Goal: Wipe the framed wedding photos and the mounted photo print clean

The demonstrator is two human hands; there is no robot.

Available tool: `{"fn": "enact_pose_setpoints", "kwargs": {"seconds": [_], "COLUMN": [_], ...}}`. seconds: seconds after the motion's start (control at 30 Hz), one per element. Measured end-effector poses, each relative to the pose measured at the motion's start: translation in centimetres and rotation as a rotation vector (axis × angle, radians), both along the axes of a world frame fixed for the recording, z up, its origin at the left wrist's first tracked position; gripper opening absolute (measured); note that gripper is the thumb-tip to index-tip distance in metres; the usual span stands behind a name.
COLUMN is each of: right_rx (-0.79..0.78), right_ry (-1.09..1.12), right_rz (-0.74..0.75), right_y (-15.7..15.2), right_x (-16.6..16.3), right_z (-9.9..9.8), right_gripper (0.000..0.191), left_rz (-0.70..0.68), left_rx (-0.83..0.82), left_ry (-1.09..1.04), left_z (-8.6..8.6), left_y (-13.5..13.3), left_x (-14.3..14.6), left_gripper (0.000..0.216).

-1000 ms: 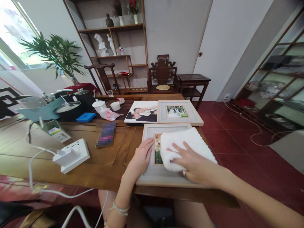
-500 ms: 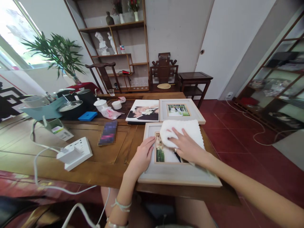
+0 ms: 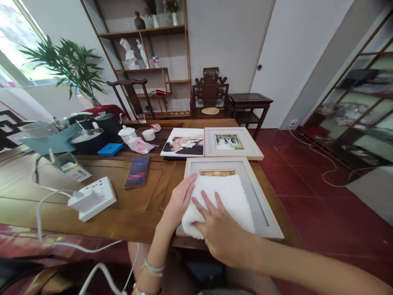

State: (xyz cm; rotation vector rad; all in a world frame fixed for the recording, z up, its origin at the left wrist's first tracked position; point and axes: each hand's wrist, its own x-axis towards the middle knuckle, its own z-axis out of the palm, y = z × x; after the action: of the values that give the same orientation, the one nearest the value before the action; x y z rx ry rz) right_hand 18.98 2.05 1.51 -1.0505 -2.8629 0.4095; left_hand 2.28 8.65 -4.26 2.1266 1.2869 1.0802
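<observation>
A pale wooden picture frame (image 3: 259,200) lies flat at the near right corner of the wooden table (image 3: 129,205). A folded white cloth (image 3: 229,196) covers most of its picture. My right hand (image 3: 219,229) presses flat on the near end of the cloth, fingers spread. My left hand (image 3: 181,198) rests flat on the frame's left edge, touching the cloth's side. Only a strip of the picture (image 3: 217,173) shows above the cloth.
Behind the frame lie a second framed photo (image 3: 231,142) and an unframed print (image 3: 184,143). A white power strip (image 3: 93,197) with cables, a phone (image 3: 137,171), a blue box (image 3: 109,149), pots and cups stand to the left. Red tiled floor lies right.
My right hand drew the cloth from the far part of the frame toward me, down and left over the picture. The left hand stayed on the frame's left edge.
</observation>
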Motion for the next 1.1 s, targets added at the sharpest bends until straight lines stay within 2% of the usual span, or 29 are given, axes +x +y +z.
{"fn": "enact_pose_setpoints", "kwargs": {"seconds": [0.13, 0.27, 0.43, 0.53, 0.6, 0.67, 0.73, 0.8, 0.83, 0.9, 0.97, 1.03, 1.1], "right_rx": [0.010, -0.016, -0.085, -0.149, -0.186, -0.162, 0.021, 0.336, 0.477, 0.625, 0.645, 0.644, 0.558], "right_ry": [-0.011, -0.066, -0.144, -0.068, 0.069, 0.281, 0.510, 0.611, 0.605, 0.504, 0.371, 0.229, 0.104], "right_rz": [-0.012, -0.022, -0.127, -0.175, -0.284, -0.526, -0.787, -0.913, -0.913, -0.789, -0.528, -0.202, -0.002], "right_y": [-0.3, -0.5, -1.2, -0.6, 0.6, 2.4, 4.5, 6.6, 7.5, 9.1, 10.3, 11.1, 11.6], "right_x": [0.6, 2.7, 7.6, 11.2, 13.2, 14.3, 14.4, 13.4, 12.6, 10.4, 7.8, 5.1, 3.0], "right_z": [-0.7, -0.6, 0.6, 1.4, 1.7, 1.9, 2.1, 2.3, 2.3, 2.2, 1.7, 0.7, -0.5], "right_gripper": [0.042, 0.050, 0.055, 0.051, 0.040, 0.024, 0.029, 0.033, 0.030, 0.019, 0.022, 0.030, 0.031], "left_rz": [-0.025, -0.009, -0.020, -0.014, -0.010, -0.008, -0.011, -0.014, -0.016, -0.020, -0.019, -0.023, -0.033], "left_rx": [-0.009, -0.027, -0.024, -0.041, -0.053, -0.063, -0.072, -0.078, -0.080, -0.081, -0.077, -0.066, -0.051], "left_ry": [0.060, 0.124, 0.185, 0.224, 0.248, 0.266, 0.276, 0.275, 0.272, 0.267, 0.264, 0.257, 0.243], "left_z": [0.0, -0.1, -0.4, -0.4, -0.4, -0.3, -0.2, -0.1, -0.1, -0.1, -0.1, 0.0, 0.1], "left_y": [0.1, 0.1, 0.3, 0.2, 0.2, 0.1, 0.0, -0.1, -0.1, -0.2, -0.1, -0.1, -0.1], "left_x": [0.2, 0.6, 0.6, 0.6, 0.7, 0.7, 0.7, 0.8, 0.8, 0.8, 0.8, 0.8, 0.9], "left_gripper": [0.036, 0.036, 0.035, 0.035, 0.035, 0.037, 0.038, 0.039, 0.039, 0.038, 0.038, 0.036, 0.031]}}
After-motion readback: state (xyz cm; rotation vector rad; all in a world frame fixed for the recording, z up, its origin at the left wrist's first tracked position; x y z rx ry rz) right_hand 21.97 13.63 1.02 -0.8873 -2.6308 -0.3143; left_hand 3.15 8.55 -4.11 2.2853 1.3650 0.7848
